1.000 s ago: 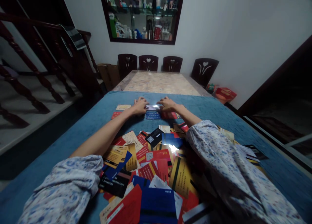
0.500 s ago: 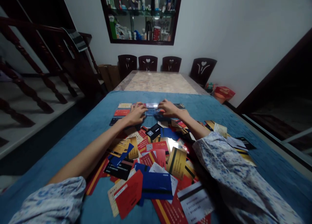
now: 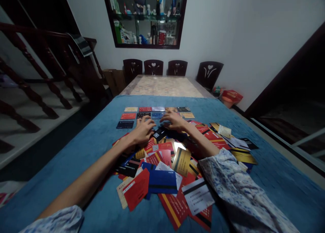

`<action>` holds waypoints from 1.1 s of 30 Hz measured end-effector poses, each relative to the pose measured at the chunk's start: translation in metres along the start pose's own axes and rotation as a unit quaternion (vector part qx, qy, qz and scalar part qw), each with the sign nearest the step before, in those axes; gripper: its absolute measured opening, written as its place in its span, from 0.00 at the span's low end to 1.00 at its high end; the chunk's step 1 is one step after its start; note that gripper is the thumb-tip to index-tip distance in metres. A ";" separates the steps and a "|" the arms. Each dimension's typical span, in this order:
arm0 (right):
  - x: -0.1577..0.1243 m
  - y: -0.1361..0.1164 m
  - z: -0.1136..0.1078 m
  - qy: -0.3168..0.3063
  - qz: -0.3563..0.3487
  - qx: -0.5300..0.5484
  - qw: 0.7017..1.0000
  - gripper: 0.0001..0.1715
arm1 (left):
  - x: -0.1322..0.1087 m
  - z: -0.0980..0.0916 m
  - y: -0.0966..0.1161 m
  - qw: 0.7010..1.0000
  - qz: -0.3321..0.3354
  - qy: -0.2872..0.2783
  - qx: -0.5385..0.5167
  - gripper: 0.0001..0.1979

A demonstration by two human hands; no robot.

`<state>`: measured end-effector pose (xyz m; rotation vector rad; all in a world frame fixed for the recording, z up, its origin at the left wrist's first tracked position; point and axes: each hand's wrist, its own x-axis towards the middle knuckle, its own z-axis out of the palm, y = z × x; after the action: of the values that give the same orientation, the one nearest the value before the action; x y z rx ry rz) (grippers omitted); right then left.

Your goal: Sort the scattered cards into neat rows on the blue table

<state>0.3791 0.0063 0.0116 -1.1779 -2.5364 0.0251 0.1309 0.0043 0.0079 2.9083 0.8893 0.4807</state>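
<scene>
A big loose pile of plastic cards [image 3: 165, 172] in red, blue, gold and black lies on a blue cloth [image 3: 83, 148]. Beyond the pile, several cards are laid out in neat rows [image 3: 152, 113]. My left hand [image 3: 143, 130] rests palm down at the far edge of the pile, its fingers curled over cards there. My right hand [image 3: 175, 121] lies beside it, fingers spread flat and touching a black card [image 3: 159, 134]. I cannot make out whether either hand actually grips a card.
The cloth covers the near end of a long marble-topped table [image 3: 165, 86] with several dark chairs [image 3: 153, 66] at its far end. A glass wall cabinet [image 3: 146, 16] hangs above. A stair railing [image 3: 38, 74] stands to the left, a red box [image 3: 231, 97] at right.
Both hands have drawn back toward me, from the far card rows to the edge of the pile. The laid-out rows are now uncovered. The view has tilted slightly.
</scene>
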 end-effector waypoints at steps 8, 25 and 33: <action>-0.006 -0.010 0.006 -0.025 -0.025 0.029 0.999 0.16 | -0.010 0.002 0.023 0.999 0.012 -0.037 -0.005 0.13; -0.008 -0.024 0.011 -0.068 -0.007 0.005 0.998 0.20 | -0.012 -0.011 0.026 0.997 -0.028 -0.066 0.008 0.11; -0.008 -0.032 0.009 -0.073 0.020 0.004 0.997 0.24 | -0.011 -0.009 0.022 0.995 -0.071 -0.068 0.023 0.13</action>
<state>0.3575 -0.0191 0.0063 -1.2666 -2.6347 0.1367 0.1307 -0.0203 0.0167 2.8496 1.0881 0.2528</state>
